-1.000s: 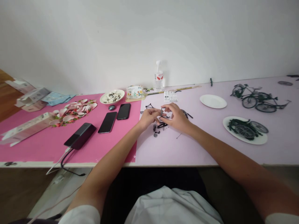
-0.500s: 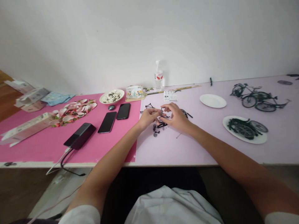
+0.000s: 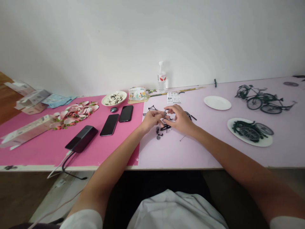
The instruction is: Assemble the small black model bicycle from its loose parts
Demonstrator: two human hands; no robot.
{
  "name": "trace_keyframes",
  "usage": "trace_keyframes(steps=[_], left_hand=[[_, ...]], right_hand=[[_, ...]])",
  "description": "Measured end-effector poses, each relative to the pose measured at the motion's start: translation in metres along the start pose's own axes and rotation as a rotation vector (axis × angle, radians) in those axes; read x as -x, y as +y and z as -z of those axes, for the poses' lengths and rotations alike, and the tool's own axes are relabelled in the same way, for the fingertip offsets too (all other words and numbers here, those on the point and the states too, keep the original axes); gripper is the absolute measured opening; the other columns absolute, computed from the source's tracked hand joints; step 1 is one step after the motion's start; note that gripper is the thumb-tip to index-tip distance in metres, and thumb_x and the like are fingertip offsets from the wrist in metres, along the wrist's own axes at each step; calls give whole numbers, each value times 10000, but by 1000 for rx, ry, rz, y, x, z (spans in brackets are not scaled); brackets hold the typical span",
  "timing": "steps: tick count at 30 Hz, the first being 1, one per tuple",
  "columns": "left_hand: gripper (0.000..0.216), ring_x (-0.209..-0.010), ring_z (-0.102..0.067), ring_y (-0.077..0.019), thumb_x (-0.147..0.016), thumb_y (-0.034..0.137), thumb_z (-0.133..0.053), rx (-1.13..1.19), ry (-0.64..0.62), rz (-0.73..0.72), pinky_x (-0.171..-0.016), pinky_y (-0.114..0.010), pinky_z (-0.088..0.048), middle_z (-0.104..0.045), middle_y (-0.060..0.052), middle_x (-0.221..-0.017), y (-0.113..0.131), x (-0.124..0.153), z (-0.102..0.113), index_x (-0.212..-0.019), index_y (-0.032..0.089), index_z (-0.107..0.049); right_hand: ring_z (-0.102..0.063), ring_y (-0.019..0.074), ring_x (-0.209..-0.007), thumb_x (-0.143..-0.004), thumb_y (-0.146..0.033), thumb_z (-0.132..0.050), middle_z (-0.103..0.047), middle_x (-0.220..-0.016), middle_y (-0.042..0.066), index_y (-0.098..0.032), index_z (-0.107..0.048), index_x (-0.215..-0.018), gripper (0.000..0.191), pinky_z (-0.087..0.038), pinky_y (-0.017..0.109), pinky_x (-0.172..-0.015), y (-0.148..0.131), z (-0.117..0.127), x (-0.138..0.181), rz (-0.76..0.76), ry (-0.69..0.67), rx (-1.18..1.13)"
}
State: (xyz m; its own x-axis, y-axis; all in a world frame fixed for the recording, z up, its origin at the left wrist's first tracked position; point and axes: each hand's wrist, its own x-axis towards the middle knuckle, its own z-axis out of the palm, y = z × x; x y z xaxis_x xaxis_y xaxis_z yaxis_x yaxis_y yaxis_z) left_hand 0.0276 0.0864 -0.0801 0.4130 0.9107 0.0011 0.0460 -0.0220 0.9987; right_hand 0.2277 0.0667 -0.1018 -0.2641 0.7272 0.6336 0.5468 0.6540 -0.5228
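Note:
My left hand [image 3: 152, 121] and my right hand [image 3: 178, 119] meet over the pale lilac table cover. Between their fingertips they pinch a small dark grey model bicycle part [image 3: 165, 114]; its exact kind is too small to make out. Below the hands lie a black model piece [image 3: 165, 127] and several tiny dark bits [image 3: 158, 136]. A thin black bicycle frame [image 3: 152, 108] rests behind my left hand. Partly hidden behind my right hand is a dark wheel [image 3: 188, 115]. A thin pin [image 3: 182, 138] lies closer to me.
Assembled model bicycles [image 3: 264, 98] stand at the right, near a plate of dark parts [image 3: 264, 142] and a white plate [image 3: 217, 103]. A water bottle [image 3: 161, 78] and printed sheet [image 3: 173, 98] are at the back. Two phones [image 3: 109, 125], a power bank [image 3: 82, 138] and a bowl [image 3: 114, 99] sit left.
The small dark part has turned slightly between my fingertips. Both hands stay in nearly the same place, and the things on the table have not moved.

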Motion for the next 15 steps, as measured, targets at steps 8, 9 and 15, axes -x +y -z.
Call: trace_keyframes(steps=[8,9,15], left_hand=[[311,-573,-712,-113,-894,415,-753,-48,36,6,-503,-226,-337,-825,-165,-1112,5,3,-3,-996,121,-744],[295,-572,-712,-114,-901,400,-744,-51,41,7,-506,-226,-343,-826,-164,-1109,5,3,-4,-996,121,-742],[203,-555,-709,-117,-897,317,-738,-46,74,25,-527,-230,-392,-831,-156,-1067,7,3,-4,-945,121,-717]], right_hand=[[-632,281,-1057,-857,-261,-766,-643,-1088,67,-317,-628,-1268,438,-561,410,-790,-3,1,-1,-7,-2,22],[-632,282,-1057,-853,-259,-769,-644,-1084,66,-318,-630,-1267,441,-561,410,-789,-3,1,-1,-7,0,25],[-630,282,-1035,-844,-260,-780,-645,-1051,63,-312,-641,-1250,433,-557,408,-785,-5,2,-1,2,3,27]])
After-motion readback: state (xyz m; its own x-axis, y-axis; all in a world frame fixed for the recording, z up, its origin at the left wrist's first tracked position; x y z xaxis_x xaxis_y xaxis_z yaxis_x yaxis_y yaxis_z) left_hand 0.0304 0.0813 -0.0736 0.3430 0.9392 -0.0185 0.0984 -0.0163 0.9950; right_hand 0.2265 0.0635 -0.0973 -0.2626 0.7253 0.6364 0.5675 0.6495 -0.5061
